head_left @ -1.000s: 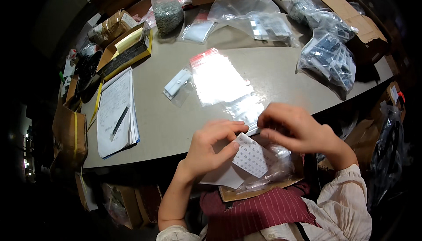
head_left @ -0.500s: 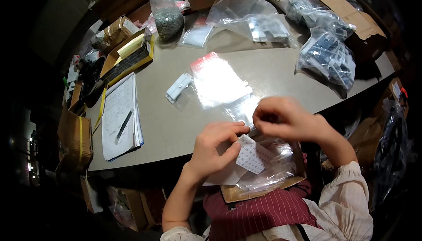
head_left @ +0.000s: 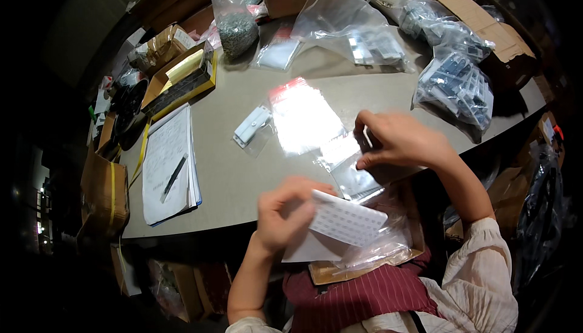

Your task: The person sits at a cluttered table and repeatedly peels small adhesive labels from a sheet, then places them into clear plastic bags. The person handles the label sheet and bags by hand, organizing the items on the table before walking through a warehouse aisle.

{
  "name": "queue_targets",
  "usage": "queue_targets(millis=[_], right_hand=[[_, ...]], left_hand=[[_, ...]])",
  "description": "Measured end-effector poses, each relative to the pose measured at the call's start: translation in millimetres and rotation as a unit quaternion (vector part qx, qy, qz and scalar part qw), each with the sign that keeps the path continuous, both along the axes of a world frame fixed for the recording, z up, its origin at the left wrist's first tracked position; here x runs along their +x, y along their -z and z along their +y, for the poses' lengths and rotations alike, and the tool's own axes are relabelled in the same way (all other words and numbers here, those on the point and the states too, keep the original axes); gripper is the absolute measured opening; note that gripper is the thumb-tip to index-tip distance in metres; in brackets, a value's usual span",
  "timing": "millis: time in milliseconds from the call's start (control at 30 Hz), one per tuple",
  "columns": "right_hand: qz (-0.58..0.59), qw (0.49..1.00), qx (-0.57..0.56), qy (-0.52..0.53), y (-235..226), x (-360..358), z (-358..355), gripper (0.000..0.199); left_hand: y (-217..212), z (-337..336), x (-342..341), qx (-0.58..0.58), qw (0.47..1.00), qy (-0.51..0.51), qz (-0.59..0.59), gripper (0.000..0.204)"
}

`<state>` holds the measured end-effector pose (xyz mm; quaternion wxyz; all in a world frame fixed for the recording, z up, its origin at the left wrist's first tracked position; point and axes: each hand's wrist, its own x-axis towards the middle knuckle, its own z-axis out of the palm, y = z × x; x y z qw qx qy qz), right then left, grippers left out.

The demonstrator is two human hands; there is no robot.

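Observation:
My left hand (head_left: 285, 211) pinches the corner of a white sheet of small printed stickers (head_left: 352, 219), slightly blurred. The sheet tilts above a shallow cardboard box (head_left: 322, 273) at my lap, with clear plastic bags (head_left: 388, 239) in it. Over the table's near edge hovers my right hand (head_left: 404, 142), thumb and index finger apart; whether a tiny sticker clings to a fingertip cannot be made out. Just below its fingers lies a clear zip bag (head_left: 352, 178). Farther left, a white plastic part (head_left: 252, 125) sits in a small clear bag.
A stack of red-topped zip bags (head_left: 306, 117) lies mid-table. On the left are a notebook (head_left: 164, 175) with a pen (head_left: 174, 178) and a yellow-black box (head_left: 180, 81). Bags of small metal pieces (head_left: 237, 32) and packed parts (head_left: 455, 87) line the far side.
My right hand has moved up and away from the left, its thumb and index spreading apart. The sticker sheet has swung to the right and flattened out in my left hand.

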<state>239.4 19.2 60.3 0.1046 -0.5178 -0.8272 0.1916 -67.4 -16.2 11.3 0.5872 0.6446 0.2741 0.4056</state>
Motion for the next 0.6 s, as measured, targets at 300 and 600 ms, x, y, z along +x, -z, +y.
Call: queue_targets(millis=[300, 600], right_hand=[[0.075, 0.987, -0.090, -0.114, -4, 9, -66, 0.048], [0.283, 0.956, 0.080, -0.014, 15, -8, -57, 0.080]], left_hand=[[10, 4, -17, -0.077, 0.976, -0.137, -0.154, 0.012], [-6, -15, 9, -0.036, 0.982, -0.175, -0.062, 0.013]])
